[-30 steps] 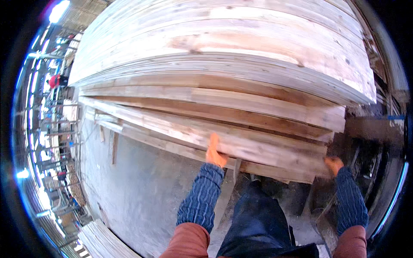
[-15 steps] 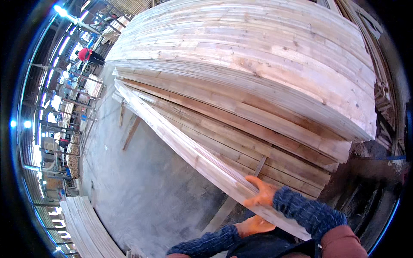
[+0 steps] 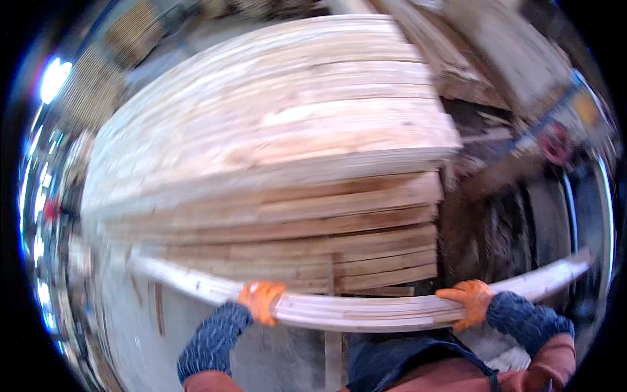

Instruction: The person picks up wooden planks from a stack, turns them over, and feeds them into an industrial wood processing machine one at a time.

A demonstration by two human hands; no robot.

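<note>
A bundle of long, pale wooden boards (image 3: 366, 312) lies across the front of my body, its ends reaching out left and right. My left hand (image 3: 261, 302), in an orange glove, is closed over it left of the middle. Further right, my right hand (image 3: 466, 303), gloved the same way, grips it with the fingers over the top edge. The undersides of both grips are partly hidden. Just beyond the bundle, lower rows of boards (image 3: 379, 251) lie side by side. Behind them rises a tall, wide stack of pale boards (image 3: 274, 124).
Machinery with a red handwheel (image 3: 555, 144) stands at the right, near the bundle's right end. Rough timber (image 3: 509, 52) lies at the far right. Grey floor (image 3: 255, 359) shows below the bundle. A blurred red patch (image 3: 52, 209) is at the far left.
The bundle has swung from a slant to lying crosswise before me. My left hand has moved from under its near end to further left along it. The view has turned right.
</note>
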